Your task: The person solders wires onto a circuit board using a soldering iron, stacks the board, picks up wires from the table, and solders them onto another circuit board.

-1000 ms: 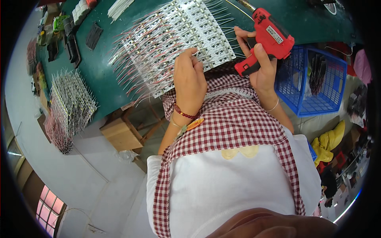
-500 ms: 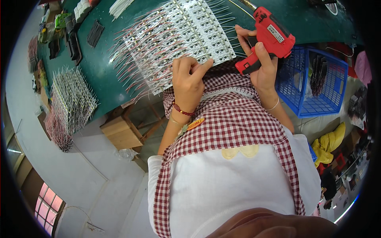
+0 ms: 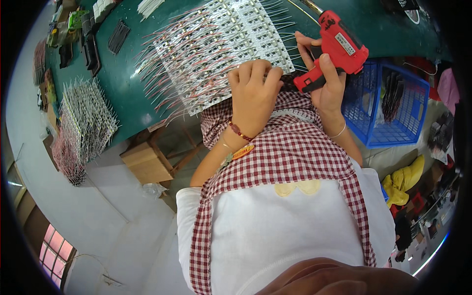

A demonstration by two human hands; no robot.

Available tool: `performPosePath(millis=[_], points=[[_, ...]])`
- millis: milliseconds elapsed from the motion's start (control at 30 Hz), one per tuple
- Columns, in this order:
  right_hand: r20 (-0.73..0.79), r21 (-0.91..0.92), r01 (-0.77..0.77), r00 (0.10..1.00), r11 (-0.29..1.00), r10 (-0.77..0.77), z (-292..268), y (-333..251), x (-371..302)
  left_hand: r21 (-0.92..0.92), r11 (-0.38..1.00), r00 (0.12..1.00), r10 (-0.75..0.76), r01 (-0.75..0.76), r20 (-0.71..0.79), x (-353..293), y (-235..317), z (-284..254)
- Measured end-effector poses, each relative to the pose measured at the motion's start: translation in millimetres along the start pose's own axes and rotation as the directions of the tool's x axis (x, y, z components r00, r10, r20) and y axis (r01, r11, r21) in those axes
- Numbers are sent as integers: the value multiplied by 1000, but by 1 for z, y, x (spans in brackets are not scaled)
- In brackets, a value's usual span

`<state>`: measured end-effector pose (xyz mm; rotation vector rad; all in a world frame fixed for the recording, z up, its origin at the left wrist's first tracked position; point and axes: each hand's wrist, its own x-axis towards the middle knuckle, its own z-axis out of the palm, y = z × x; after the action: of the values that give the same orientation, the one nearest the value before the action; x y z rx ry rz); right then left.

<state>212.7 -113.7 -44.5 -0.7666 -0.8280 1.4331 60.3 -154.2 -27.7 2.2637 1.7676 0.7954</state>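
Observation:
My right hand (image 3: 328, 88) is wrapped round the handle of a red soldering gun (image 3: 339, 44), whose metal barrel points away toward the table's far side. A white panel of small circuit boards (image 3: 260, 37) lies on the green table, with red and white wires sticking out at its left and dark-looking wire ends along its right edge. My left hand (image 3: 254, 93) is at the panel's near edge, back of the hand up and fingers curled in. Whatever those fingertips pinch is hidden beneath them.
On the green table (image 3: 118, 73) at left, a stack of wired boards (image 3: 86, 123) hangs over the edge. A dark bundle of thin strips (image 3: 118, 37) lies beyond it. A blue plastic crate (image 3: 398, 135) stands at right, a cardboard box (image 3: 145, 160) below the table.
My left hand has shifted right along the panel's near edge and turned, its fingers now curled under. My right hand keeps its hold on the soldering gun, almost unmoved.

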Motion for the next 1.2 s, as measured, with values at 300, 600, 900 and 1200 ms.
performPosePath(millis=[300,600,900,1200], points=[[-19,38,-16,1000,999,17,1,-2,-3,-46,992,987,108,-114,-118,0,-7,14],[-30,33,-44,999,998,45,0,-1,-2,-61,992,987,104,-112,-121,-1,-7,16],[-17,21,-22,1000,1000,23,-1,-3,-5,-119,991,981,-89,69,-173,-29,-11,-3],[-25,7,-26,999,1000,27,-2,-2,-3,-98,978,921,-208,186,-328,-22,-27,-40]])
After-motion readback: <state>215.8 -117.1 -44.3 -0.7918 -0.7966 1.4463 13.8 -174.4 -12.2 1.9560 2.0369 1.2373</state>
